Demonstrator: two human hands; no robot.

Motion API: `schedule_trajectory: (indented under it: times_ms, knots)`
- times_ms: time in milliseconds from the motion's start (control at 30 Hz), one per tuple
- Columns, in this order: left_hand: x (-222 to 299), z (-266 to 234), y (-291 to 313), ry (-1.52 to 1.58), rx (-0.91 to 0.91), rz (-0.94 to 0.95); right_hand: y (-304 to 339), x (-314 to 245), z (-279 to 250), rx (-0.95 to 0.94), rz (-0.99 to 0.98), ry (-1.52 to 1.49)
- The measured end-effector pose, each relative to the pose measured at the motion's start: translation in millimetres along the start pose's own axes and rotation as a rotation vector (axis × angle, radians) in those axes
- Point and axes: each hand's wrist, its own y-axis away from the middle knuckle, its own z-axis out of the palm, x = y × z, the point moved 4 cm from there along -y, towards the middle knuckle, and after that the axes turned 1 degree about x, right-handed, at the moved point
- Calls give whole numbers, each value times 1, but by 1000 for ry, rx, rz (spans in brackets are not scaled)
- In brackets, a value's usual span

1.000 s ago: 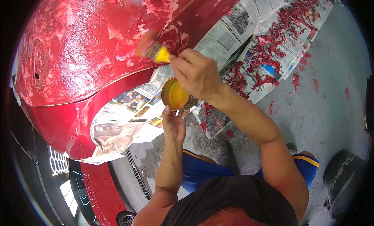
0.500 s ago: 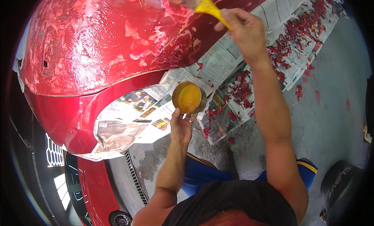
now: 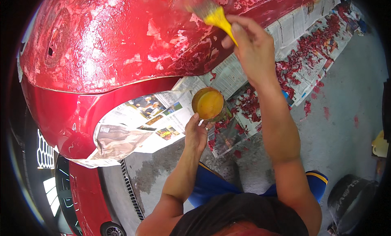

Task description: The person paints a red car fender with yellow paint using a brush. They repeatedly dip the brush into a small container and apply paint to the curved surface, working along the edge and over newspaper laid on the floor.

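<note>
In my left hand [image 3: 197, 134] is a round tin [image 3: 225, 112] of yellow-amber liquid, gripped low on its near side and tilted a little so its top faces me. My right hand [image 3: 255, 51] pinches the yellow handle of a paintbrush [image 3: 218, 21]. The bristles, blurred by motion, are at the red car body panel [image 3: 91, 49]. That panel is glossy and wet-looking, with wrinkled, pale patches where paint has lifted. Whether the bristle tips touch it I cannot tell.
Newspaper [image 3: 122, 140] covers the area below the panel's lower edge. More sheets on the floor carry red paint flakes [image 3: 248, 103]. A red car [image 3: 87, 195] stands at lower left, a black drum-like container [image 3: 352, 201] at lower right. A slotted floor drain [image 3: 131, 191] runs at left.
The brush has swung slightly down and right over the panel in my right hand. My left hand and the tin have shifted a little right in the picture as the view moved.
</note>
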Motion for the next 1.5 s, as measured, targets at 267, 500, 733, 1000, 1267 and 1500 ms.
schedule_trajectory:
  times_ms: [267,500,733,1000,1267,1500]
  knots:
    - [0,7,-4,105,-36,5,6,33,12,-77,139,298]
    - [-2,2,-16,99,-17,36,40,18,-63,-146,299,464]
    - [-13,12,-35,94,-40,52,35,-22,-59,-507,359,739]
    - [-32,23,-45,9,-25,34,62,6,-38,-721,-78,1133]
    - [-41,30,-53,73,-13,-5,72,60,-78,-564,266,756]
    - [-42,31,-59,197,24,6,78,88,-102,-331,423,409]
